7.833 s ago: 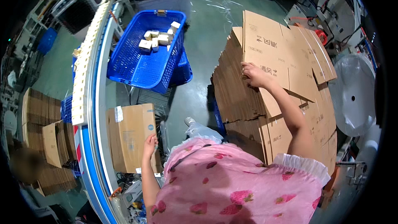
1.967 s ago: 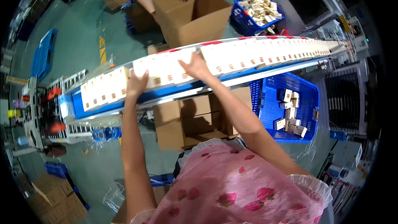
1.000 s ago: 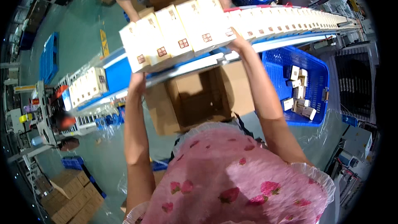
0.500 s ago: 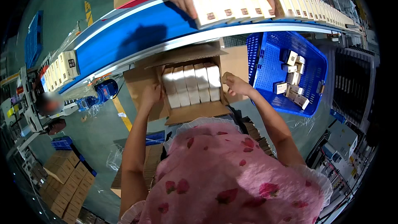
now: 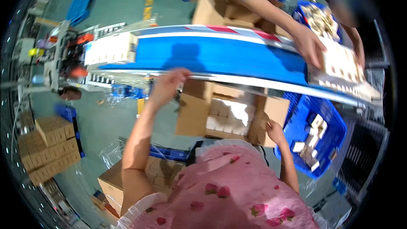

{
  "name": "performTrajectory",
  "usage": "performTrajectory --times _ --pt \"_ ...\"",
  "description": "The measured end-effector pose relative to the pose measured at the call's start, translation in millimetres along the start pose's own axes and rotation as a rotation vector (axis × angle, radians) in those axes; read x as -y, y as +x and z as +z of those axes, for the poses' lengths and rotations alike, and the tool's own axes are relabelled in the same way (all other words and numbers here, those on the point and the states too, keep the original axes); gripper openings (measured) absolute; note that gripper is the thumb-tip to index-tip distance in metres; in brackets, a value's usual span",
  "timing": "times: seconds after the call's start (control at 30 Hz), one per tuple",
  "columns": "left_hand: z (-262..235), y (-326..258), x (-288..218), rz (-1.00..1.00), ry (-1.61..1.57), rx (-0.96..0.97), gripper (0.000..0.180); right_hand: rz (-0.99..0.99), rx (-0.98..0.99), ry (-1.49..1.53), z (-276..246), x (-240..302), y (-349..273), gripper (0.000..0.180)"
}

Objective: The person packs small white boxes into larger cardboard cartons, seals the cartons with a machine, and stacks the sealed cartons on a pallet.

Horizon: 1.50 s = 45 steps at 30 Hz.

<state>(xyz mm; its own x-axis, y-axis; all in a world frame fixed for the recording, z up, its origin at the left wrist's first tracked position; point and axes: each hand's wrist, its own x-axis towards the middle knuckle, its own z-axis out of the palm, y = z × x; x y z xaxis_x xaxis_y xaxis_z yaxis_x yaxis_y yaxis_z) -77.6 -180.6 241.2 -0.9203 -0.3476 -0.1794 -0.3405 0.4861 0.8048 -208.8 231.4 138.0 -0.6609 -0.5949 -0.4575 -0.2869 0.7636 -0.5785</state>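
Observation:
An open cardboard carton stands in front of me, below the conveyor. White small boxes fill it in rows. My left hand is raised beyond the carton's left flap, at the near rail of the blue conveyor belt. Motion smears its fingers, and nothing shows in them. At the carton's right side, my right hand has its fingers closed at the base of the right flap. Left on the belt stands a row of white boxes.
Across the belt, a co-worker's hand holds more white boxes. A blue basket with loose small boxes stands right of the carton. Stacked cartons sit at far left; another carton is by my left arm.
My left hand has left the carton's left side and risen to the conveyor rail. My right hand stays by the right flap. The view has turned left; the co-worker's hands have shifted rightward.

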Motion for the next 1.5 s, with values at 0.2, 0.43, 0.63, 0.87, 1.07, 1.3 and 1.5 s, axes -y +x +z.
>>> performTrajectory --times 0.2,0.43,0.63,0.87,1.07,1.3,1.5 --pt "-256.0 9.5 159.3 -0.595 0.668 -0.72 0.04 -0.005 0.088 -0.139 0.7 16.4 1.8 0.026" --pt "-318.6 20.7 308.3 -0.215 0.806 -0.568 0.028 0.088 0.085 -0.162 -24.6 38.5 -13.3 0.026" --pt "-193.7 81.4 174.5 -0.309 0.358 -0.586 0.033 0.017 -0.221 0.0 -64.6 125.7 6.9 0.02" --pt "-16.9 98.8 25.5 -0.051 -0.047 -0.371 0.04 -0.521 -0.609 -0.435 -62.4 177.0 99.1 0.037" --pt "75.4 120.2 -55.0 0.238 -0.294 0.024 0.05 -0.343 -0.296 -0.333 -115.6 118.0 115.0 0.055" --pt "182.5 164.0 -112.3 0.283 -0.16 0.039 0.062 -0.168 -0.593 -0.217 -182.8 15.8 109.4 0.046" --pt "245.7 190.1 -167.9 0.06 -0.133 0.025 0.071 0.118 -0.283 0.196 -263.0 -36.4 103.0 0.072"
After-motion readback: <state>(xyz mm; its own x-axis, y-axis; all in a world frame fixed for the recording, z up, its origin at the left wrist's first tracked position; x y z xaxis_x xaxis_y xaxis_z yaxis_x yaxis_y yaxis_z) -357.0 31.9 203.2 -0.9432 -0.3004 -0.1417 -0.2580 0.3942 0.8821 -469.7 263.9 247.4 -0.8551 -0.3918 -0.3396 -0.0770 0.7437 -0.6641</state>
